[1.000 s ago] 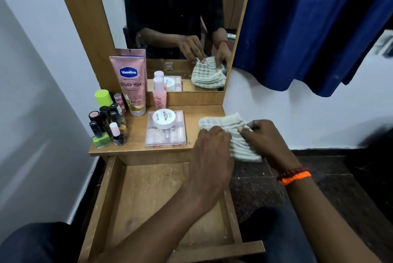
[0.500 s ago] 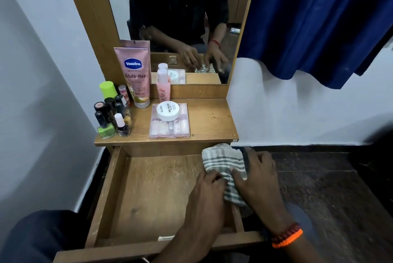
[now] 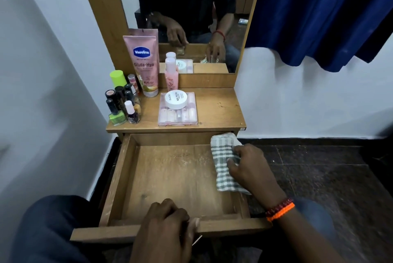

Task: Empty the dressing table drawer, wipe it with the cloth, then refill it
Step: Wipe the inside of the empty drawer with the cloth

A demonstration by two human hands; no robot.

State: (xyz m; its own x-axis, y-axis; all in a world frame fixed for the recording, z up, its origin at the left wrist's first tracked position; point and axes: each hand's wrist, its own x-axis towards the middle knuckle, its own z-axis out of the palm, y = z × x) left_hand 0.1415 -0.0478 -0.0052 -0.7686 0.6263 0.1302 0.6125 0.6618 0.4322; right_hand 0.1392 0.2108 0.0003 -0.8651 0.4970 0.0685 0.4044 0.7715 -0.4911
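Inside open drawer (image 3: pixel 127 177), right hand (image 3: pixel 251 169) pressing checked cloth (image 3: pixel 224 162), left hand (image 3: pixel 168 226) gripping front.

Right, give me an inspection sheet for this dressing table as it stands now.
Surface: dressing table top, wooden, carrying the toiletries.
Job's things: drawer pulled out, nothing seen inside but the checked cloth at its right side.
Clutter: Vaseline tube, pink bottle, nail polish bottles, white jar on a clear case.
Hands: left hand grips the drawer front; right hand holds the cloth.
Cables: nothing seen.
Surroundings: mirror, blue curtain, white wall, dark floor.
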